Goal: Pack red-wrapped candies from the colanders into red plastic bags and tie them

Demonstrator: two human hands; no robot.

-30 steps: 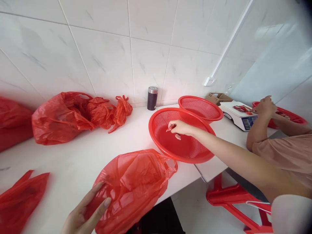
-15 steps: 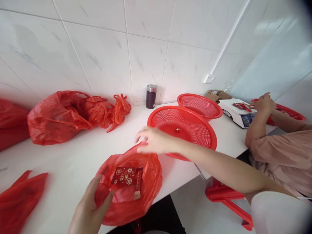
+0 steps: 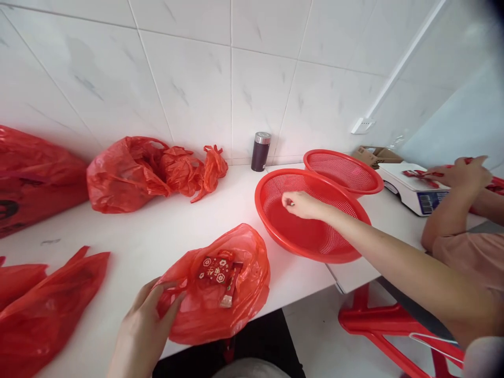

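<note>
My left hand [image 3: 144, 320] grips the near left rim of an open red plastic bag [image 3: 252, 252], thumb on one side and fingers on the other. Inside the bag lie a dark red packet [image 3: 214, 269] with gold flower print and a narrow red sachet [image 3: 229, 294]. My right hand [image 3: 302, 205] is down in a red perforated plastic basket [image 3: 271, 231], fingers curled closed around a small wrapped piece [image 3: 292, 203]; only a pale, greenish bit of it shows. Otherwise the basket's visible floor is bare red.
More red bags [image 3: 122, 176] lie along the wall and at the left edge [image 3: 59, 310]. A dark tumbler [image 3: 260, 152] stands by the tiles. Behind the basket sits a second one [image 3: 342, 168]. At right, a co-worker's hand [image 3: 466, 170] is over a white scale [image 3: 413, 184]; a red stool [image 3: 386, 320] stands below.
My right hand has left the bag's far rim and moved right into the basket, closing on the small wrapped piece that lay there. My left hand stays at the bag. The view has shifted left.
</note>
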